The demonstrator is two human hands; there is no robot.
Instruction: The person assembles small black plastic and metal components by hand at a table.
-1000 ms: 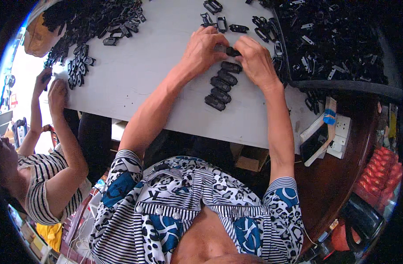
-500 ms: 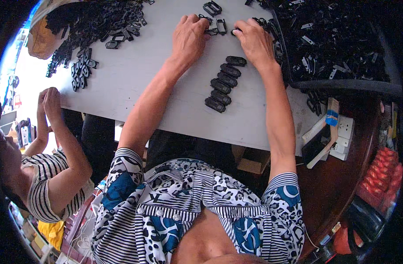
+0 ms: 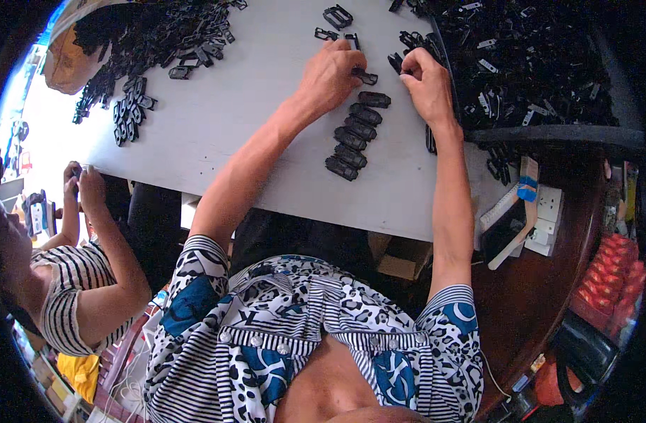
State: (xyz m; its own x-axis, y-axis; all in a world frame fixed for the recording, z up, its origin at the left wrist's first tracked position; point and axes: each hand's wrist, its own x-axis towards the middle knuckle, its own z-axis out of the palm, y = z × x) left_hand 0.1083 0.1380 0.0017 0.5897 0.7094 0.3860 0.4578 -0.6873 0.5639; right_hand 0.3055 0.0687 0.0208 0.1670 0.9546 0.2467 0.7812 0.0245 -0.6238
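My left hand (image 3: 330,77) is closed on a small black plastic part (image 3: 366,77), its fingers curled over one end. That part is just beyond the far end of a slanting row of black oval plastic pieces (image 3: 355,132) on the table. To its right, my right hand (image 3: 429,83) is closed in a pinch; whatever is between its thumb and fingertips is too small to make out. Loose black parts (image 3: 395,63) lie right by those fingertips. Past my left hand are an open black frame (image 3: 324,34) and a black oval frame (image 3: 338,15).
Heaped black parts (image 3: 168,35) cover the far left of the white table (image 3: 245,106), with a smaller cluster (image 3: 131,113) nearer. A black tray (image 3: 549,135) full of parts stands at right, above a power strip (image 3: 547,222). A co-worker's hands (image 3: 85,180) are at the left edge.
My left hand has moved right and nearer, now with a black part at the row's far end. My right hand has drawn right and slightly nearer. The co-worker's hands are lower.
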